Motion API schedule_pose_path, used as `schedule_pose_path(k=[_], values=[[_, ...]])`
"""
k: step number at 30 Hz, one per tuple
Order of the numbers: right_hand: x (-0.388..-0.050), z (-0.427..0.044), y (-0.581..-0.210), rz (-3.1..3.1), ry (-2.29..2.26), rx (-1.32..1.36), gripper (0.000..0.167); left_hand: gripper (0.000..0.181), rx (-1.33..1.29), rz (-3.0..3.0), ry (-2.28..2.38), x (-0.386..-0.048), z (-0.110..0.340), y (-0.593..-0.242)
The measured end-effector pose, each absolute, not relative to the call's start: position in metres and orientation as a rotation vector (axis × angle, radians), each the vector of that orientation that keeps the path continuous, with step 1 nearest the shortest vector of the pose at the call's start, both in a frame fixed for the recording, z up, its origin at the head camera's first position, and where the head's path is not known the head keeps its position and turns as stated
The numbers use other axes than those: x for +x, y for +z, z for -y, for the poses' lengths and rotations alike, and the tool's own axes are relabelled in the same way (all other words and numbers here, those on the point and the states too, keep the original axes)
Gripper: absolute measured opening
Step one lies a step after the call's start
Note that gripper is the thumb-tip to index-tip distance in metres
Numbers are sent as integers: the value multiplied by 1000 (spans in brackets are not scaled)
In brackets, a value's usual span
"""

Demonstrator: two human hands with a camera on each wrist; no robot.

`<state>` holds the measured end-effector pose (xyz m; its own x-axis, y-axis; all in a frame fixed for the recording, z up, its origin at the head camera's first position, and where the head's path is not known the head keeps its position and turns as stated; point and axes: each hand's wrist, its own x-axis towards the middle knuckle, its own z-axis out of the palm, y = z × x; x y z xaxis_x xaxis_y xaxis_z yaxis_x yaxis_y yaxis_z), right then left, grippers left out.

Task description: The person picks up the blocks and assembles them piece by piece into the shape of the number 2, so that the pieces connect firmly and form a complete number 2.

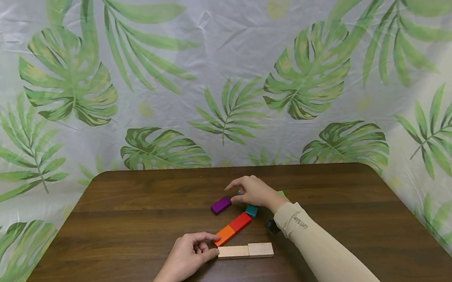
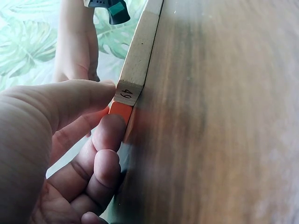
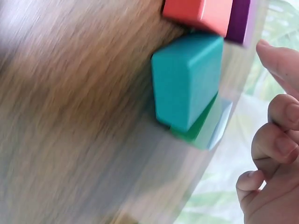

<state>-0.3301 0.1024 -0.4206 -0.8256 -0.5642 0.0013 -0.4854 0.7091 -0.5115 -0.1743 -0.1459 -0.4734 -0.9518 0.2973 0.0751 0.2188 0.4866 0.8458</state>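
Note:
My left hand (image 1: 191, 256) is at the left end of two wooden blocks. Its index fingertip lies on the orange block (image 1: 225, 235), and its thumb touches the near end of a plain wooden block (image 2: 135, 60) marked 49. The orange block meets a red block (image 1: 240, 222), whose far end is near a teal block (image 1: 251, 211). My right hand (image 1: 253, 191) hovers beyond the teal block with fingers apart, right of a purple block (image 1: 221, 205). A small blue piece (image 1: 240, 192) shows in the gap between thumb and index finger; no grip on it is visible.
A second plain wooden block (image 1: 260, 250) continues the near row. Light green (image 1: 281, 193) peeks out behind the right wrist. In the right wrist view a green block (image 3: 198, 126) stands behind the teal one. A leaf-patterned cloth (image 1: 217, 67) hangs beyond the brown table (image 1: 135, 227).

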Motion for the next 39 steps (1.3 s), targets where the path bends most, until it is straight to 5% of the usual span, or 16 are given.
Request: schedule_pose_path(k=[39], values=[[-326,-83,-427,-2796,-555,-808,32,22,452,-2635,1493,-175,146,-474]])
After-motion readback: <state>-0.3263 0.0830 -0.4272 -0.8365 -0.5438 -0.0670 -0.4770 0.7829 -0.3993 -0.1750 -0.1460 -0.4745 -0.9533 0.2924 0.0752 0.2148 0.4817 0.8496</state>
